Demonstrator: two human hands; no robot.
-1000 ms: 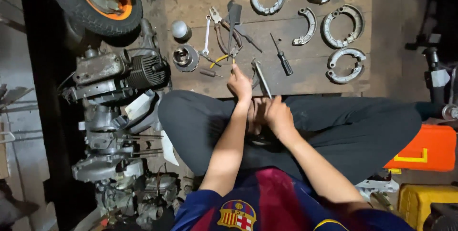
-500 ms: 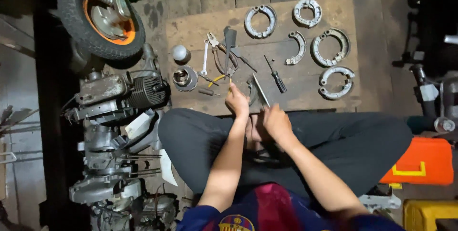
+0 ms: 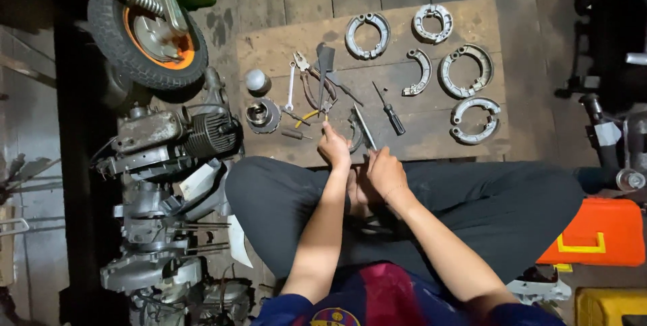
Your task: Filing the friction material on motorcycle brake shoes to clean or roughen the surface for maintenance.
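A: Status at the wooden board [image 3: 283, 43]?

B: Person sits cross-legged at its near edge. Left hand [image 3: 335, 147] is curled around a curved grey part, looks like a brake shoe [image 3: 355, 134], held right at the board's edge. Right hand [image 3: 386, 172] is closed around a slim metal rod [image 3: 364, 128], its tip angled up beside that shoe.

A: Which tool exactly?

B: Can't tell, too small. Flat and narrow, could be a file or a pry tool.

A: How far along?

B: My read: early to middle. Four paired shoe sets [image 3: 368, 34] and a single loose shoe [image 3: 419, 72] lie apart on the far half of the board, no hand on them. Only the one shoe is being worked.

A: Other tools?

B: Black-handled screwdriver [image 3: 390, 109] just right of the hands, pliers [image 3: 309, 77] and a wrench [image 3: 290, 85] to the left, a round piston-like part [image 3: 263, 115] near them. Engine block [image 3: 176, 137] and an orange-rimmed wheel [image 3: 148, 33] sit on the floor, left, well apart.

A: Anything reassembled?

B: Nothing visible.
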